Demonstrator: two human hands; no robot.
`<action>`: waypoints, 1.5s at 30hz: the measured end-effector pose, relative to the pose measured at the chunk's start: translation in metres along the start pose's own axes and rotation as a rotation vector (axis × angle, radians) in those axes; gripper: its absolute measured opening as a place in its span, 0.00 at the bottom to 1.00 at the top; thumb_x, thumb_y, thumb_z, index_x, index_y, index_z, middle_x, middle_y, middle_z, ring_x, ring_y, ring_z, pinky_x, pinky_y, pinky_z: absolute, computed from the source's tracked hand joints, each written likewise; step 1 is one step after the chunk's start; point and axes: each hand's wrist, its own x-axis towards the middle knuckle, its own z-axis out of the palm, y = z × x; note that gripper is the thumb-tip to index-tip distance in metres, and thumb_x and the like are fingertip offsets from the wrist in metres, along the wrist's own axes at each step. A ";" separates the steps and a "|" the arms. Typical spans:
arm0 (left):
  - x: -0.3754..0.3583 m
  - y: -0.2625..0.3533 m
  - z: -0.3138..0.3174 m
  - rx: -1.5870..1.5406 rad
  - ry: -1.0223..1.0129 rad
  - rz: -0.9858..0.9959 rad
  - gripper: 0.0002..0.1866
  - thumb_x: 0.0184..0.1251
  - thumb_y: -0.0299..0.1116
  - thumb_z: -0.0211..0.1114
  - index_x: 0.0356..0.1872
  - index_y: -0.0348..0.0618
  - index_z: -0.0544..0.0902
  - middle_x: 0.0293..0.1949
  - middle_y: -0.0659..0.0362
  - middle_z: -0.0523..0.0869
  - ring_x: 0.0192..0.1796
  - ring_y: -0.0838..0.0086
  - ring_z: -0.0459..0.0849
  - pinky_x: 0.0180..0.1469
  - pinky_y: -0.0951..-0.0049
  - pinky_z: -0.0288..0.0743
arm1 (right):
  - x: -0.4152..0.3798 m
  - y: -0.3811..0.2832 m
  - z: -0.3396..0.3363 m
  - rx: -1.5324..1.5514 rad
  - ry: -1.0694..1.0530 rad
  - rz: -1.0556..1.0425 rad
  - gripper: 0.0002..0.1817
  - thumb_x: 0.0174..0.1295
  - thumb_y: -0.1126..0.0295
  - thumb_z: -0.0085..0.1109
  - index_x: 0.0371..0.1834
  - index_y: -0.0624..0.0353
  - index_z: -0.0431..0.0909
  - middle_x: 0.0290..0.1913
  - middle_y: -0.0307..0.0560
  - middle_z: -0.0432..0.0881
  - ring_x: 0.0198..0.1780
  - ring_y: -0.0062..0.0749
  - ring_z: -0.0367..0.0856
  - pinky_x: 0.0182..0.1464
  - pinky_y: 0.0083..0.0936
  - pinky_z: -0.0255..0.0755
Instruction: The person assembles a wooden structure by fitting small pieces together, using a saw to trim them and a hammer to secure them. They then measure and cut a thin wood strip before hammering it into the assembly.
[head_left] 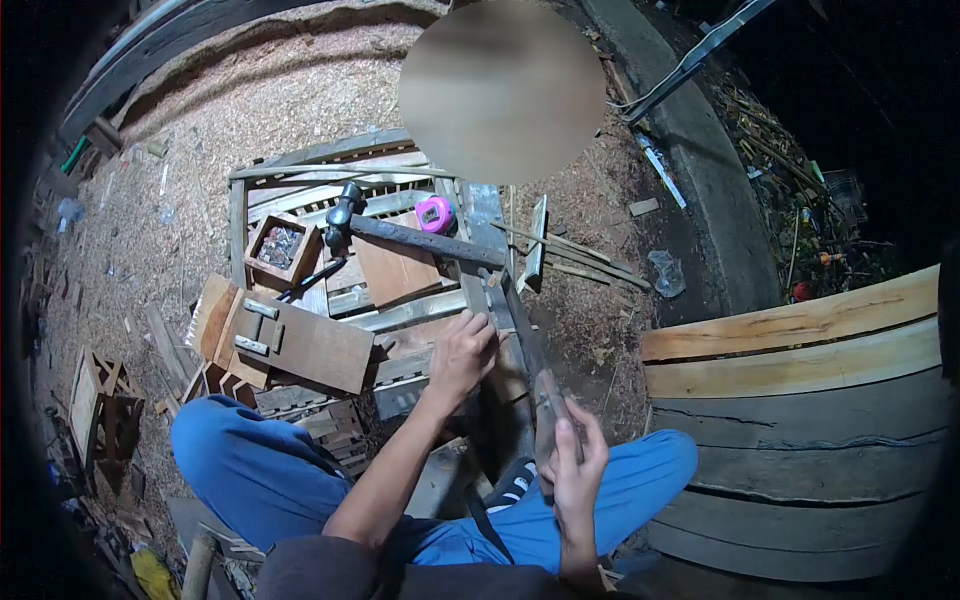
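Observation:
My right hand (577, 462) is wrapped round the wooden handle of a long flat tool (548, 402), its dark blade pointing up and away. My left hand (463, 350) is closed beside the slatted wooden frame; whatever its fingers hold is too small to make out. Beyond it, a hammer (425, 240) lies across the slats with its head to the left. A pink tape measure (435, 214) rests behind the hammer handle. To the left of my left hand is a thin wooden board (310, 343) with two small blocks on it.
A wooden box (284, 248) of nails and a dark pen (311, 280) are on the frame. Thin sticks (590, 256) lie to its right. Wide planks (800, 420) fill the right side. A small wooden structure (88, 410) stands at far left.

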 end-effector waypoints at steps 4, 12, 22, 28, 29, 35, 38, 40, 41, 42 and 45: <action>-0.001 0.002 -0.003 0.000 -0.019 0.008 0.09 0.64 0.30 0.73 0.32 0.39 0.81 0.36 0.53 0.77 0.43 0.55 0.79 0.44 0.56 0.76 | 0.020 -0.021 0.020 0.065 0.003 0.077 0.20 0.80 0.66 0.60 0.64 0.72 0.80 0.57 0.53 0.88 0.58 0.31 0.84 0.62 0.29 0.77; 0.001 0.003 -0.003 -0.012 0.002 0.002 0.10 0.65 0.30 0.74 0.32 0.38 0.80 0.35 0.53 0.76 0.42 0.55 0.78 0.43 0.56 0.75 | 0.003 -0.021 0.009 0.033 -0.004 0.091 0.19 0.80 0.64 0.60 0.66 0.67 0.80 0.44 0.42 0.85 0.39 0.19 0.82 0.41 0.21 0.75; 0.001 0.002 -0.004 -0.086 0.081 -0.003 0.12 0.67 0.34 0.76 0.32 0.37 0.83 0.33 0.51 0.77 0.38 0.54 0.80 0.39 0.54 0.76 | 0.000 -0.005 0.029 0.131 0.002 0.116 0.20 0.80 0.62 0.60 0.68 0.62 0.79 0.36 0.35 0.80 0.25 0.12 0.70 0.23 0.16 0.63; -0.001 -0.005 -0.006 0.052 0.161 -0.092 0.13 0.71 0.35 0.72 0.32 0.38 0.80 0.35 0.50 0.80 0.42 0.52 0.80 0.43 0.54 0.75 | -0.012 0.002 0.027 0.161 -0.032 0.122 0.21 0.80 0.62 0.60 0.68 0.63 0.79 0.39 0.37 0.82 0.25 0.13 0.71 0.24 0.16 0.64; -0.002 -0.005 -0.006 0.055 0.162 -0.090 0.13 0.71 0.35 0.72 0.32 0.38 0.80 0.35 0.50 0.80 0.42 0.52 0.80 0.43 0.54 0.75 | -0.014 0.006 0.028 0.165 -0.033 0.121 0.21 0.80 0.62 0.60 0.68 0.63 0.79 0.39 0.37 0.82 0.25 0.13 0.71 0.24 0.16 0.64; -0.010 -0.010 -0.015 0.289 0.007 -0.064 0.16 0.75 0.45 0.69 0.37 0.41 0.82 0.34 0.51 0.81 0.41 0.54 0.81 0.44 0.54 0.74 | -0.013 0.028 0.035 0.194 0.048 -0.002 0.21 0.81 0.62 0.60 0.68 0.63 0.78 0.30 0.32 0.77 0.18 0.09 0.64 0.18 0.15 0.55; -0.008 -0.007 -0.022 0.255 -0.038 -0.098 0.18 0.75 0.49 0.67 0.39 0.42 0.83 0.33 0.51 0.84 0.40 0.53 0.84 0.44 0.53 0.76 | -0.007 0.053 0.032 0.079 0.051 -0.157 0.20 0.81 0.62 0.60 0.67 0.64 0.79 0.32 0.33 0.79 0.19 0.10 0.66 0.18 0.16 0.55; -0.001 -0.006 -0.028 0.122 -0.119 -0.231 0.19 0.77 0.49 0.67 0.38 0.41 0.84 0.32 0.49 0.86 0.39 0.49 0.87 0.44 0.49 0.79 | -0.005 0.051 0.033 0.064 0.061 -0.156 0.19 0.81 0.62 0.60 0.67 0.63 0.79 0.33 0.34 0.80 0.20 0.10 0.68 0.19 0.16 0.57; 0.000 -0.012 -0.027 0.120 -0.120 -0.230 0.19 0.77 0.49 0.67 0.38 0.41 0.84 0.32 0.49 0.86 0.39 0.49 0.87 0.44 0.49 0.79 | -0.004 0.050 0.035 0.063 0.063 -0.156 0.19 0.81 0.62 0.60 0.67 0.63 0.79 0.33 0.34 0.80 0.20 0.10 0.68 0.19 0.16 0.57; 0.002 -0.019 -0.026 0.120 -0.160 -0.185 0.20 0.77 0.49 0.66 0.38 0.40 0.84 0.32 0.48 0.86 0.39 0.48 0.88 0.44 0.48 0.79 | -0.002 0.049 0.037 0.071 0.066 -0.159 0.19 0.81 0.62 0.61 0.66 0.64 0.79 0.33 0.34 0.81 0.20 0.10 0.68 0.19 0.16 0.58; -0.001 -0.026 -0.023 0.173 -0.224 -0.132 0.20 0.77 0.50 0.65 0.38 0.40 0.84 0.32 0.46 0.87 0.40 0.48 0.89 0.43 0.47 0.80 | -0.001 0.051 0.037 0.059 0.072 -0.170 0.19 0.80 0.62 0.61 0.65 0.64 0.80 0.33 0.35 0.81 0.21 0.10 0.69 0.20 0.16 0.59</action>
